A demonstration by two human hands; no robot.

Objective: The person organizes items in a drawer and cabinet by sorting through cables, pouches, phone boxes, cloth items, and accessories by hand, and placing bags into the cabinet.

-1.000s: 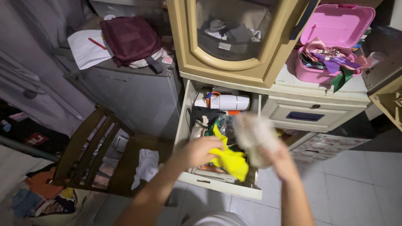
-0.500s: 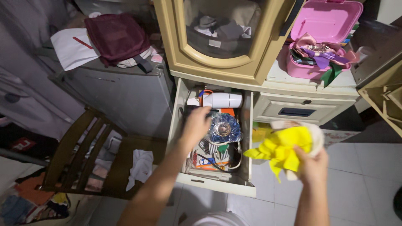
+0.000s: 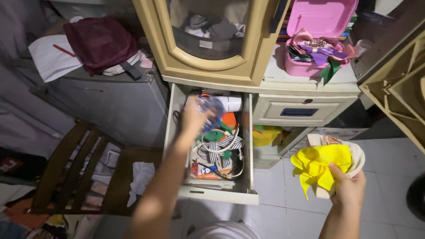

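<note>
Yellow cloth (image 3: 319, 166) sits bunched in the right hand (image 3: 347, 188), gripped tight at four o'clock from the drawer (image 3: 217, 194). Left hand (image 3: 195, 117) is nearer, closed on a blurred clear wrapper (image 3: 212, 108) over it.

Two bare forearms rise from the bottom edge, with no sleeves, watch or rings in view. The left hand (image 3: 193, 118), at centre frame, is blurred, its fingers hard to tell apart. The right hand (image 3: 348, 188), lower right, shows bare knuckles. A pale garment shows at bottom centre
</note>
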